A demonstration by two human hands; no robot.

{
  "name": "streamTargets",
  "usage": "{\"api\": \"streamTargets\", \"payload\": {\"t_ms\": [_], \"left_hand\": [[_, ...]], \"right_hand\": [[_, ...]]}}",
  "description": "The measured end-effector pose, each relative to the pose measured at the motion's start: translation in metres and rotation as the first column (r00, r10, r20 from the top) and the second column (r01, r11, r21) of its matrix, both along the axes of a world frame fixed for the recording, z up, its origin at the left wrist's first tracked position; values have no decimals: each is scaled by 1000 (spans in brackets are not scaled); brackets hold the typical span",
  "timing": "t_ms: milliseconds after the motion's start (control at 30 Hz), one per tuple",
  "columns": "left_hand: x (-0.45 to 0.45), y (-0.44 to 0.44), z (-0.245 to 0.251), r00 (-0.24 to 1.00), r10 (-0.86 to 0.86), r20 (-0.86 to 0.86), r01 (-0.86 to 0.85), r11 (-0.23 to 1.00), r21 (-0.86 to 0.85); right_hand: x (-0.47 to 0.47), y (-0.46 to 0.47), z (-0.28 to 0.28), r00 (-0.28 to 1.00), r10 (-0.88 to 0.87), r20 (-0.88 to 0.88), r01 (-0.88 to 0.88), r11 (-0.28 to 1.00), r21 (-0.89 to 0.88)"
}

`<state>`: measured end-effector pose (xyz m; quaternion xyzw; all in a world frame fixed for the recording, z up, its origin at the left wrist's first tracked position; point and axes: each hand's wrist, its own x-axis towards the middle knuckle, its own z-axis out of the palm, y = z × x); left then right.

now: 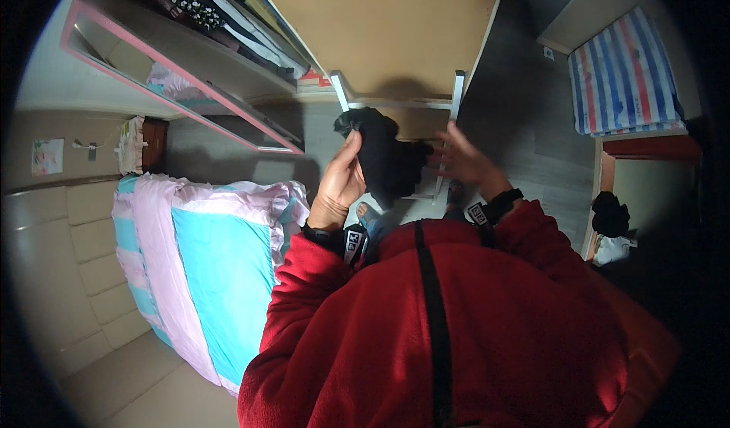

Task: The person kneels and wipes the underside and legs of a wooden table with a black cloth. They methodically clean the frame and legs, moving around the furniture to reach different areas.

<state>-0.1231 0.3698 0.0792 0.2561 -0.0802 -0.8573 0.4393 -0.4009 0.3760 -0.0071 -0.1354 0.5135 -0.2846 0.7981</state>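
A bunched black cloth item [390, 157] is in my left hand [341, 180], the thumb pressed on its upper left edge. My right hand [466, 159] is beside the cloth's right edge, blurred, with its fingers apart; whether the fingertips touch the fabric is hard to tell. Directly beyond the cloth stands a white metal ladder [408, 104], its rails on either side. Below my hands, part of a sandalled foot [366, 212] shows.
A tan board [382, 29] rises behind the ladder. At left are a pink-framed mirror [188, 91], a shelf of folded clothes [228, 23] and a bed with a blue-and-lilac cover [222, 257]. A striped bag [624, 77] lies at right, above a black bundle [610, 214].
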Motion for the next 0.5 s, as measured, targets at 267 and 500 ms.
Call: {"api": "streamTargets", "payload": {"t_ms": [267,500], "left_hand": [[-9,9,-19,996,-44,76,45,999,-18],[22,6,-72,787,-131,603,129,991,46]], "right_hand": [[23,9,14,853,518,66,-476,824,-308],[0,21,39,720,404,-564,-656,663,-362]]}}
